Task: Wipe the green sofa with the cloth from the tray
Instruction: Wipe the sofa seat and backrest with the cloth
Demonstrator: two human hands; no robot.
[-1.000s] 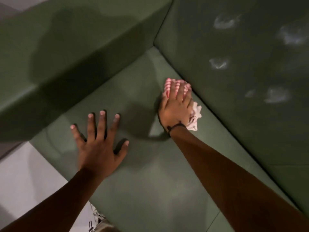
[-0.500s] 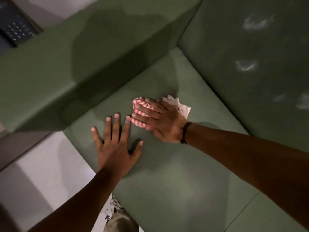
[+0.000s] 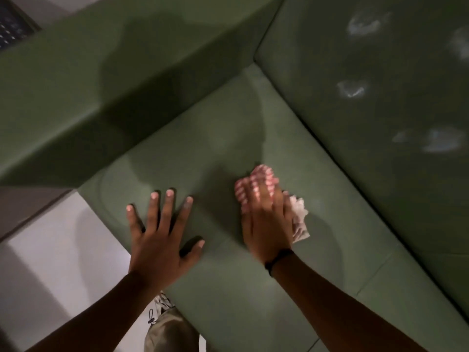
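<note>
The right hand (image 3: 266, 219) lies flat on the seat of the green sofa (image 3: 228, 128), fingers together and pressing down on the cloth (image 3: 299, 219), which is bunched beneath the palm. This is a flat press, not a pinch: the hand pins the cloth to the cushion without closing around it. Red-and-white striped folds stick out past the fingertips toward 12 o'clock, and a paler corner spills out from under the hand toward 3 o'clock. The hand and its cloth are blurred, so the exact fold cannot be made out.

The left hand (image 3: 162, 235) sits at 9 o'clock from the right one, near but apart, fingers spread and empty, propped on the front part of the seat just beside its outer edge.

The cloth's long axis runs roughly from 6 to 12 o'clock, in line with the forearm and pointing toward the crease where the seat meets the backrest (image 3: 368, 174). That crease lies toward 1 to 2 o'clock from the hand. Beyond it, pale smudges (image 3: 352, 88) dot the backrest from 1 to 2 o'clock, well apart from the cloth. The right hand is the nearer one to them and already has the cloth, so reaching those marks would probably fall to it, sweeping up and away over the crease.
</note>
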